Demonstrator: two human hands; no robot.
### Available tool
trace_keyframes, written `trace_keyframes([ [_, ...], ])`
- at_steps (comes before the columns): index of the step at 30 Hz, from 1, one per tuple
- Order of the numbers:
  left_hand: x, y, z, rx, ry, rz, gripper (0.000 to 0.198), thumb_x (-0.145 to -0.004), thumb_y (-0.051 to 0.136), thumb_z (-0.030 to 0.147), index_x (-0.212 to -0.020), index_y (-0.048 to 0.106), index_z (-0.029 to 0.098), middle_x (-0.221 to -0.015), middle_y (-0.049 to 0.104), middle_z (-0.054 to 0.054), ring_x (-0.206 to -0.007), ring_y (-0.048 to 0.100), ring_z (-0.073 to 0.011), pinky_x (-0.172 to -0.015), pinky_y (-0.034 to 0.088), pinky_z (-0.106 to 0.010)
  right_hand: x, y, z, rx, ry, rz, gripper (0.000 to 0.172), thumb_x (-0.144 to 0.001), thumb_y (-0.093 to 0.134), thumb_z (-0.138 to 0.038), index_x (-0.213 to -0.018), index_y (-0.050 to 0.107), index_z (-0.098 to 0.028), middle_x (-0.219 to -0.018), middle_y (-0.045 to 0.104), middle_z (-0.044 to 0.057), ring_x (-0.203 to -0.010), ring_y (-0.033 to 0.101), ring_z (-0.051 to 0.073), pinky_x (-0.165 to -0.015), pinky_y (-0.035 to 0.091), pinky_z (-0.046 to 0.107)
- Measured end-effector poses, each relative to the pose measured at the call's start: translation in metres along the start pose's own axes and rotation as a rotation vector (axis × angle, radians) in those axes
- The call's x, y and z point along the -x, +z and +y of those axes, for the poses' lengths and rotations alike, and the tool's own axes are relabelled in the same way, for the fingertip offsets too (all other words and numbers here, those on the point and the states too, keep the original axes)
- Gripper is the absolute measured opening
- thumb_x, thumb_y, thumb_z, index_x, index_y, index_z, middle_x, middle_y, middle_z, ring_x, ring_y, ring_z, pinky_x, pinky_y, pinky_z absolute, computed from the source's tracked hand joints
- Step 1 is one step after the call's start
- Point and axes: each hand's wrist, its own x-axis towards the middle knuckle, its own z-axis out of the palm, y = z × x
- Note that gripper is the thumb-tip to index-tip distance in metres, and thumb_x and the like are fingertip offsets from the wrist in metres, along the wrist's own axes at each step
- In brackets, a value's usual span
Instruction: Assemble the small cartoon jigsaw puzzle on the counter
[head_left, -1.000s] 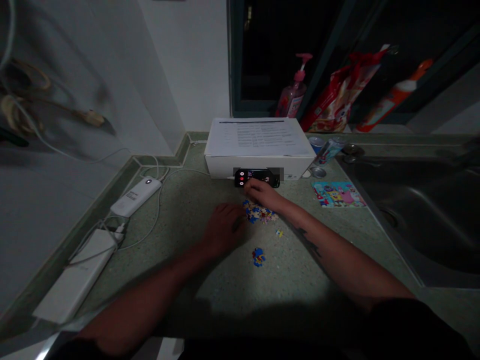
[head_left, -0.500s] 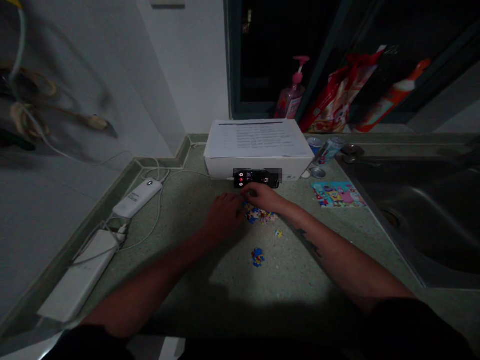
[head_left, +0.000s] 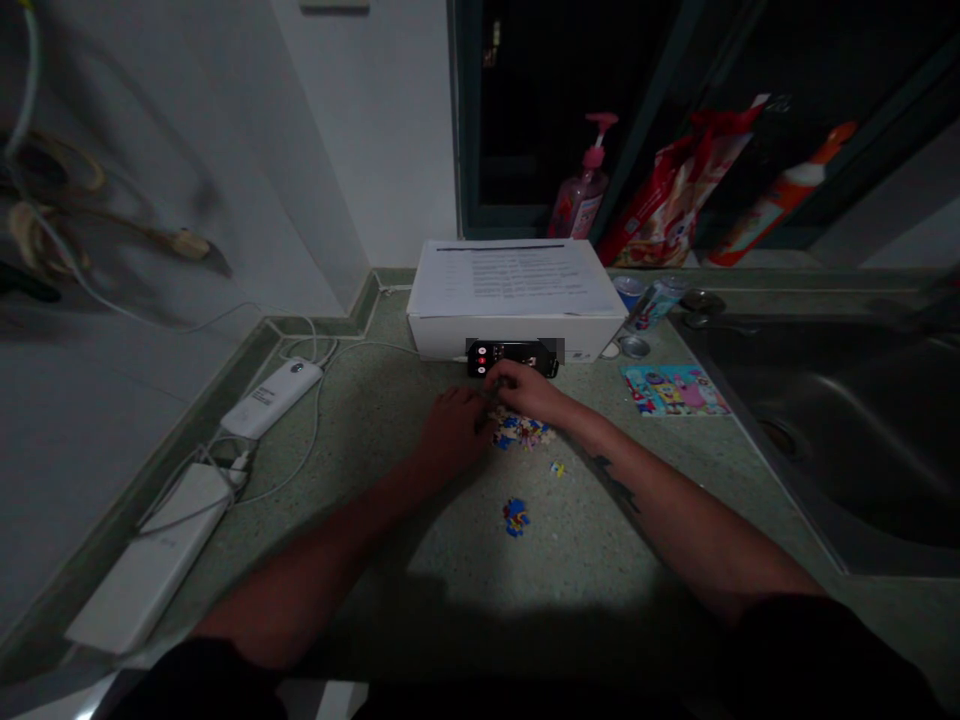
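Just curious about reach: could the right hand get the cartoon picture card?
Probably yes: the right hand rests by the jigsaw pieces, and nothing stands between it and the cartoon picture card.

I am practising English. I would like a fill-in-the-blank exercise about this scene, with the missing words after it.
The left hand and the right hand are next to a small pile of jigsaw ____. A black phone lies in front of a white ____. A colourful picture card lies near the steel ____.

Missing words: pieces, box, sink.
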Motion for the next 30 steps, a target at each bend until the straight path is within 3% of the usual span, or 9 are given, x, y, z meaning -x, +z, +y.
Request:
trace_keyframes([
  [5,-0.001,0.003,-0.001,0.049,-0.002,0.031,0.008,-0.095,0.071,0.017,-0.103,0.073,0.019,-0.106,0.074,-0.008,-0.110,0.066,-0.0276,-0.103,0.052,-0.045,-0.001,-0.001,-0.003,-0.059,-0.022,0.061,0.023,-0.068,0.054,-0.010,-0.083,0.068,-0.020,-0.082,0.061,-0.001,-0.073,0.052,0.016,-0.072,0.042,0.030],
  [13,-0.002,0.004,0.000,0.083,0.000,0.038,0.003,-0.094,0.072,0.016,-0.095,0.071,0.019,-0.100,0.074,-0.007,-0.105,0.067,-0.0272,-0.100,0.053,-0.045,-0.005,0.001,-0.005,-0.137,-0.022,0.032,0.019,-0.069,0.053,-0.016,-0.083,0.065,-0.021,-0.077,0.057,-0.002,-0.073,0.051,0.017,-0.070,0.040,0.029],
  [30,-0.001,0.002,0.003,0.099,-0.002,0.041,0.011,-0.093,0.068,0.012,-0.090,0.066,0.022,-0.100,0.074,-0.007,-0.105,0.068,-0.0271,-0.101,0.053,-0.047,-0.013,-0.001,-0.007,-0.112,-0.041,-0.034,0.016,-0.070,0.052,-0.011,-0.077,0.060,-0.022,-0.082,0.058,0.000,-0.076,0.053,0.018,-0.074,0.043,0.032],
])
